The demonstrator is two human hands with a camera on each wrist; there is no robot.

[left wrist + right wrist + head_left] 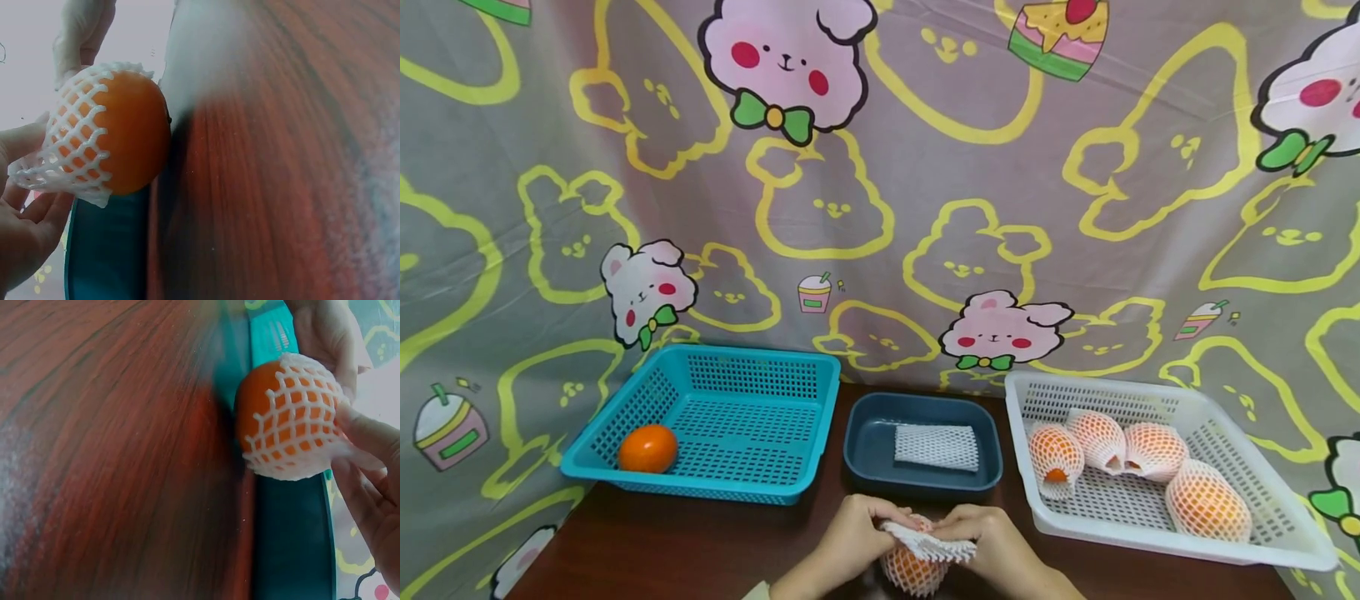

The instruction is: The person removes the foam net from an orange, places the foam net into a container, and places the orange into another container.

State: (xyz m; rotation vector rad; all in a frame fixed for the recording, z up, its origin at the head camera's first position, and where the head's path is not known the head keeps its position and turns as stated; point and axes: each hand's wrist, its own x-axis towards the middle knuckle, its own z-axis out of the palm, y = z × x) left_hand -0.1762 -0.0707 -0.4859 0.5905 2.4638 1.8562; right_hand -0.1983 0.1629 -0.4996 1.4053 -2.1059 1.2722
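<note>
In front of the blue-grey tray, an orange is partly covered by a white foam net sleeve. My left hand pinches one side of the net's bunched edge. The other side is pinched by my right hand. Between both hands, the net's upper edge is folded over and spread. The wrist views show the lower part of the orange bare, close to the tabletop. Whether it touches the table I cannot tell.
A turquoise basket at left holds one bare orange. The blue-grey tray in the middle holds a flat white foam net. A white basket at right holds several netted oranges. Patterned cloth hangs behind the brown table.
</note>
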